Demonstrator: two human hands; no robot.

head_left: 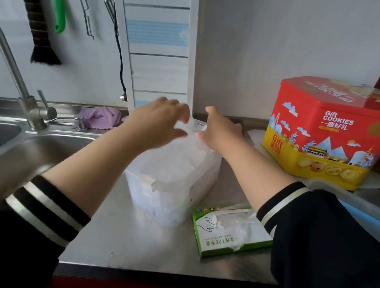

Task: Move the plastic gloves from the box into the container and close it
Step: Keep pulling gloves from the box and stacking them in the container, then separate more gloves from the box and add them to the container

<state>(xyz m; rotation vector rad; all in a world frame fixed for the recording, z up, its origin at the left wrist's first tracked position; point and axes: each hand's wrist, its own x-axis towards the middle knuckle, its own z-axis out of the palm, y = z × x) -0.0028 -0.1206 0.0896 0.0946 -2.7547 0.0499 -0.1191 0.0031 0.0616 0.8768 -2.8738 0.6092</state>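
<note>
A translucent white container [173,191] stands in the middle of the steel counter, with crumpled clear plastic gloves [180,165] inside and one piece hanging over its near rim. Its translucent lid [194,124] is raised at the far end. My left hand [160,120] and my right hand [222,134] both reach over the container and pinch that lid's edge from either side. The green and white glove box [220,238] lies flat to the right of the container, with a scrap of clear plastic sticking out of its torn opening.
A red and yellow cookie tin [333,133] stands at the back right. The steel sink [5,149] and tap [5,47] are on the left, with a purple cloth [102,117] behind. A blue-lidded tub [373,222] is at the far right. Utensils hang on the wall.
</note>
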